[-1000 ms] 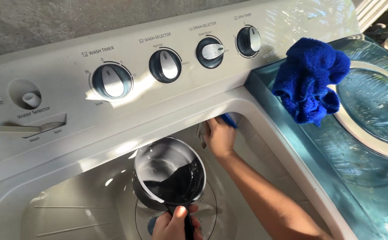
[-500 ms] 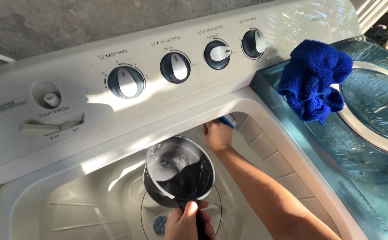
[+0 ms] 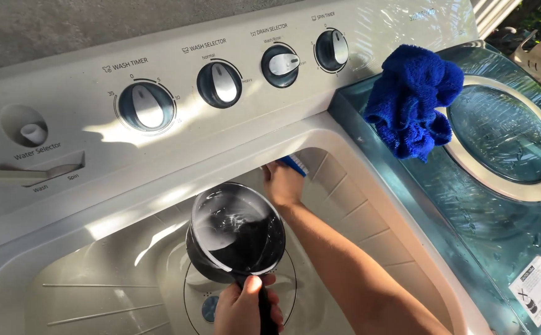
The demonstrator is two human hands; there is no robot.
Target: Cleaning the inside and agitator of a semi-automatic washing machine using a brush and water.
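Right hand [image 3: 281, 183] clenched on small blue-handled scrub brush [image 3: 294, 164], bristles pressed under rim of white plastic wash tub [image 3: 97, 273], rear right corner. Hand sits at same corner as one second ago; only the view has shifted. Left hand [image 3: 245, 307] closed around handle of dark round water-filled dipper [image 3: 235, 236], held level over tub. Crumpled blue terry cloth [image 3: 410, 99] lies on translucent teal spin lid [image 3: 493, 205]

A crumpled blue towel [image 3: 412, 99] lies on the translucent blue-green spin tub lid [image 3: 487, 205], overlapping the rim of the lid's round window [image 3: 506, 133]. On the white control panel [image 3: 369, 37] stand four dials [image 3: 146, 107] in a row, with a slide lever [image 3: 31, 175] at far left. A white label [image 3: 538, 289] sits on the lid's near corner.
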